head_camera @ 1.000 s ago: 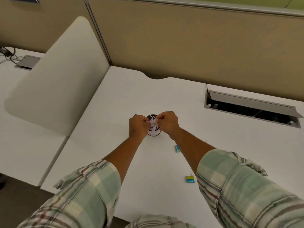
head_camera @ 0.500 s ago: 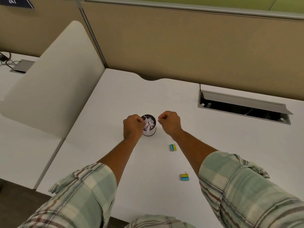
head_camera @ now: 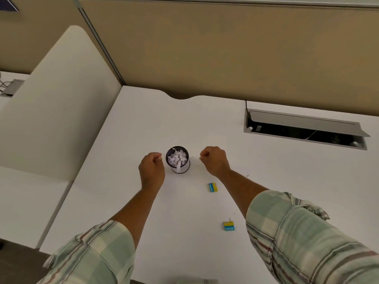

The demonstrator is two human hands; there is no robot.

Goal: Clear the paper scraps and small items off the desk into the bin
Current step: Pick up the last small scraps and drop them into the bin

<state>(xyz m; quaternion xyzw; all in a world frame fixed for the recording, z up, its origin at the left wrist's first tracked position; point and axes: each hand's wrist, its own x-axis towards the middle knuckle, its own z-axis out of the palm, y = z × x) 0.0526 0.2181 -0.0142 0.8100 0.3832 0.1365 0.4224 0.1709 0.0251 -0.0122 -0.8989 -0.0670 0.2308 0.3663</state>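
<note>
A small black mesh bin (head_camera: 185, 169) stands in the middle of the white desk (head_camera: 143, 119), filled with white paper scraps (head_camera: 177, 158). My left hand (head_camera: 152, 168) hovers just left of the bin, fingers curled shut, nothing visible in it. My right hand (head_camera: 214, 159) hovers just right of the bin, also curled shut, and no item shows in it. Two small blue-and-yellow boxes lie on the desk: one (head_camera: 212, 187) below my right wrist, another (head_camera: 228, 226) nearer the front edge.
An open cable tray (head_camera: 303, 129) is set into the desk at the right rear. A beige partition wall (head_camera: 225, 48) runs behind. A white divider panel (head_camera: 57, 99) stands at the left, with a neighbouring desk beyond it.
Both hands were together over the bin holding paper scraps; they have since parted to either side of it, and the scraps now lie in the bin.
</note>
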